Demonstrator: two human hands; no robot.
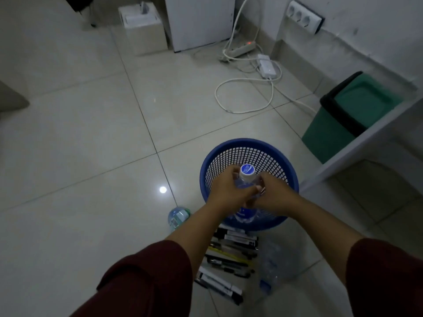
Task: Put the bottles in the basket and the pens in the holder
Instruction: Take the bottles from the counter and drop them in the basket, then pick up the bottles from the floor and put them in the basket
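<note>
my dark red sleeves (146, 280) frame a pile of pens (231, 255) on the floor tiles, with two clear bottles (177, 217) beside it. my left hand (226, 191) and right hand (274, 195) both grip a blue-capped bottle (246, 177), upright over the blue basket (249, 145).

The basket (249, 184) stands on the floor (91, 133) dead ahead. Both hands, the left (229, 191) and right (275, 195), hold a bottle (246, 179) over it. Pens (231, 255) lie at six o'clock of the basket, another bottle (178, 217) at eight, a bin (343, 120) at two.
</note>
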